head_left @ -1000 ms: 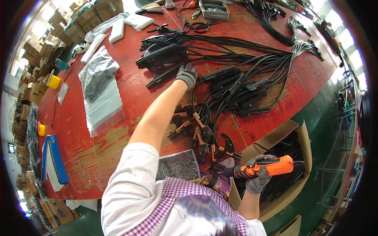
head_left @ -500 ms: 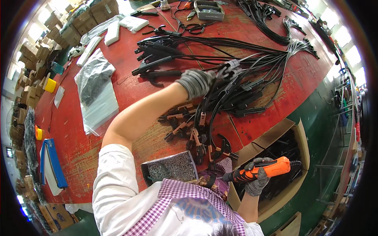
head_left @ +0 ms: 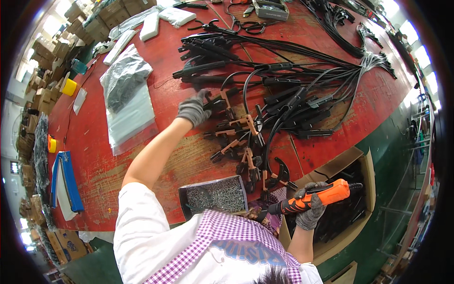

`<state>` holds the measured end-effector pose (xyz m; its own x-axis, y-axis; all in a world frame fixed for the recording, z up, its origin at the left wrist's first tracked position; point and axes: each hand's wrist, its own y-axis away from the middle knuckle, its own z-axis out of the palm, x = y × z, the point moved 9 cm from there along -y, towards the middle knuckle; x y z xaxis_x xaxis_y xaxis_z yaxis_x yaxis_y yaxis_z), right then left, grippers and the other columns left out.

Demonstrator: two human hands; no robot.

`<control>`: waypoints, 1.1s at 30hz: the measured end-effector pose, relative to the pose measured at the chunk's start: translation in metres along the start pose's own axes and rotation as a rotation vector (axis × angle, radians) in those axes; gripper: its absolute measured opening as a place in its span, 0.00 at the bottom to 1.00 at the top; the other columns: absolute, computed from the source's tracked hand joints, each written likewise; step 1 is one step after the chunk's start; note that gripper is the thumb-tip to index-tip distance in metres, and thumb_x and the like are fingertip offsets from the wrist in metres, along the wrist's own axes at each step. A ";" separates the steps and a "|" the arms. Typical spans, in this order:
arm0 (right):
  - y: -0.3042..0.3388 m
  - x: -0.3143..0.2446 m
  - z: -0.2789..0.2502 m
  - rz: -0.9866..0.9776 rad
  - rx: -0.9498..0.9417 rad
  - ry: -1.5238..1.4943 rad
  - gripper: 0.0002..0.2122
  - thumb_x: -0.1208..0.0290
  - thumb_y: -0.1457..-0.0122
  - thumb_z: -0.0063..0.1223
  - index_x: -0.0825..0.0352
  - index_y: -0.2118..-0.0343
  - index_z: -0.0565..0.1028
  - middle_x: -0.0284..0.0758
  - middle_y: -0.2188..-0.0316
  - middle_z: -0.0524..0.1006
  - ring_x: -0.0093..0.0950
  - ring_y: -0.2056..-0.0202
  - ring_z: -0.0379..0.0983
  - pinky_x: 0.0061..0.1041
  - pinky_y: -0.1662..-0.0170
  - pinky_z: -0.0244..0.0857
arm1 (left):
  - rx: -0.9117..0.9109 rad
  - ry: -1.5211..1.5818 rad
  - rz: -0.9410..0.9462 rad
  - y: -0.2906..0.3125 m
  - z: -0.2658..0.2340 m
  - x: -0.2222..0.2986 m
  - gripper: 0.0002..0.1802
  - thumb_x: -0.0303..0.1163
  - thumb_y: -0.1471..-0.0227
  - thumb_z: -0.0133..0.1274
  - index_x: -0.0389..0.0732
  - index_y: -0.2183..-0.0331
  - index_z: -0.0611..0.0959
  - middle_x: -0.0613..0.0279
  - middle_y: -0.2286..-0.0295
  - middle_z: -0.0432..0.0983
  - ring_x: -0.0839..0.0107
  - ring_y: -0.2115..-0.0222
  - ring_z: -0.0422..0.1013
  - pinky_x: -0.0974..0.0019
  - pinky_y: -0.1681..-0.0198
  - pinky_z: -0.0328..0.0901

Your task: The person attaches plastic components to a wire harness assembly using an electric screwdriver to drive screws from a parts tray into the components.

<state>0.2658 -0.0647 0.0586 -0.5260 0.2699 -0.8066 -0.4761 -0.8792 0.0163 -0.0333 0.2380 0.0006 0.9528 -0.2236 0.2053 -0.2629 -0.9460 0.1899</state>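
Note:
My left hand [head_left: 193, 110], in a grey knit glove, is over the table with its fingers apart. Its fingertips are beside the black handle of a clamp with copper-coloured jaws [head_left: 226, 100], the farthest in a row. More such clamps [head_left: 249, 124] lie nearer me, with black cables looping off them. In my gloved right hand [head_left: 309, 208] is an orange and black power screwdriver [head_left: 326, 193], held low at the table's near edge, its front end toward my apron. An open box of small screws [head_left: 215, 195] stands between my arms.
Black cables with long black handles [head_left: 302, 109] spread across the red table [head_left: 109, 184]. Clear plastic bags [head_left: 130, 125] lie at the left. Below the right edge, a cardboard box [head_left: 371, 189] holds black parts. Scissors [head_left: 255, 28] and a grey parts tray [head_left: 272, 10] sit at the back.
My left hand has moved left and nearer me from the cable pile. A copper-jawed clamp and its cable now lie at the row's far end. My right hand keeps holding the power screwdriver.

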 end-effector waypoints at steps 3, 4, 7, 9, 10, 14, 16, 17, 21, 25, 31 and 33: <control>-0.002 0.006 0.011 0.029 -0.014 0.001 0.18 0.73 0.56 0.53 0.64 0.61 0.62 0.36 0.71 0.69 0.28 0.75 0.69 0.28 0.70 0.65 | -0.038 0.077 -0.001 -0.001 0.008 -0.012 0.43 0.42 0.65 0.57 0.46 0.48 0.54 0.48 0.60 0.66 0.52 0.60 0.65 0.57 0.58 0.61; -0.003 0.007 0.013 0.033 0.001 -0.005 0.18 0.73 0.56 0.53 0.64 0.61 0.62 0.36 0.70 0.69 0.28 0.75 0.69 0.28 0.70 0.65 | -0.053 0.077 0.027 -0.003 0.005 -0.009 0.43 0.41 0.64 0.56 0.46 0.48 0.54 0.47 0.60 0.66 0.52 0.59 0.65 0.57 0.58 0.61; -0.006 0.006 0.025 0.002 -0.047 0.014 0.18 0.73 0.55 0.53 0.64 0.61 0.62 0.36 0.70 0.69 0.28 0.75 0.69 0.28 0.70 0.65 | 0.034 -0.141 0.093 -0.005 -0.004 0.006 0.39 0.39 0.60 0.52 0.44 0.48 0.54 0.47 0.62 0.68 0.54 0.61 0.66 0.56 0.58 0.60; -0.004 0.006 0.025 0.018 -0.039 -0.011 0.18 0.74 0.56 0.54 0.64 0.61 0.61 0.37 0.70 0.69 0.28 0.74 0.69 0.29 0.70 0.66 | 0.333 -0.389 0.264 0.002 -0.018 0.032 0.31 0.41 0.59 0.48 0.42 0.51 0.62 0.47 0.65 0.69 0.55 0.63 0.67 0.56 0.61 0.61; -0.003 0.008 0.024 0.034 -0.026 -0.037 0.19 0.74 0.57 0.55 0.64 0.62 0.61 0.37 0.70 0.68 0.28 0.73 0.69 0.29 0.69 0.67 | 0.335 -0.389 0.267 -0.001 -0.017 0.034 0.31 0.41 0.59 0.48 0.42 0.51 0.62 0.47 0.65 0.69 0.55 0.63 0.67 0.56 0.61 0.61; -0.002 0.010 0.022 0.039 -0.011 -0.017 0.17 0.74 0.55 0.53 0.64 0.61 0.63 0.36 0.70 0.70 0.28 0.75 0.69 0.29 0.71 0.65 | -0.131 0.166 0.067 -0.009 0.009 0.059 0.26 0.45 0.57 0.48 0.39 0.58 0.66 0.46 0.68 0.70 0.52 0.66 0.68 0.57 0.65 0.64; -0.004 0.010 0.019 0.034 -0.029 0.003 0.17 0.74 0.56 0.53 0.63 0.61 0.63 0.35 0.70 0.70 0.28 0.76 0.69 0.29 0.71 0.65 | 0.141 0.103 -0.018 -0.019 0.000 0.062 0.28 0.46 0.58 0.49 0.37 0.59 0.65 0.45 0.67 0.69 0.51 0.64 0.67 0.56 0.64 0.64; -0.004 0.009 0.018 0.036 -0.020 0.003 0.17 0.74 0.56 0.53 0.64 0.61 0.63 0.35 0.70 0.70 0.28 0.76 0.69 0.29 0.71 0.65 | 0.168 0.071 -0.091 -0.020 0.001 0.062 0.31 0.46 0.61 0.52 0.37 0.58 0.64 0.47 0.65 0.68 0.52 0.62 0.66 0.55 0.63 0.63; -0.004 0.005 0.024 0.012 -0.037 0.006 0.17 0.74 0.56 0.53 0.63 0.62 0.63 0.36 0.70 0.70 0.28 0.75 0.70 0.29 0.71 0.65 | 0.255 0.042 -0.229 -0.029 0.014 0.055 0.32 0.42 0.65 0.55 0.40 0.57 0.64 0.51 0.64 0.67 0.56 0.61 0.65 0.56 0.60 0.61; -0.002 0.006 0.015 0.028 -0.017 -0.031 0.17 0.74 0.56 0.53 0.63 0.62 0.63 0.36 0.70 0.69 0.29 0.75 0.70 0.29 0.71 0.65 | 0.425 -0.142 -0.143 -0.027 -0.011 0.067 0.15 0.32 0.55 0.41 0.42 0.62 0.67 0.56 0.67 0.68 0.59 0.65 0.66 0.59 0.65 0.61; -0.001 0.006 -0.003 0.034 0.037 -0.008 0.18 0.74 0.56 0.53 0.64 0.61 0.62 0.37 0.70 0.69 0.28 0.76 0.69 0.28 0.72 0.65 | 0.282 -0.219 0.195 0.006 -0.049 0.092 0.19 0.30 0.61 0.47 0.39 0.62 0.69 0.51 0.71 0.70 0.57 0.67 0.67 0.59 0.64 0.63; -0.003 0.008 -0.003 0.026 0.030 0.011 0.17 0.74 0.56 0.53 0.64 0.61 0.62 0.37 0.71 0.69 0.28 0.76 0.69 0.29 0.72 0.65 | -0.281 -0.239 0.246 0.028 -0.003 0.102 0.26 0.32 0.65 0.52 0.37 0.60 0.67 0.48 0.67 0.69 0.55 0.63 0.66 0.58 0.61 0.62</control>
<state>0.2649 -0.0611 0.0500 -0.5310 0.2426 -0.8119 -0.4831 -0.8739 0.0548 0.0560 0.1892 0.0297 0.8562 -0.5135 0.0560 -0.4862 -0.7643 0.4236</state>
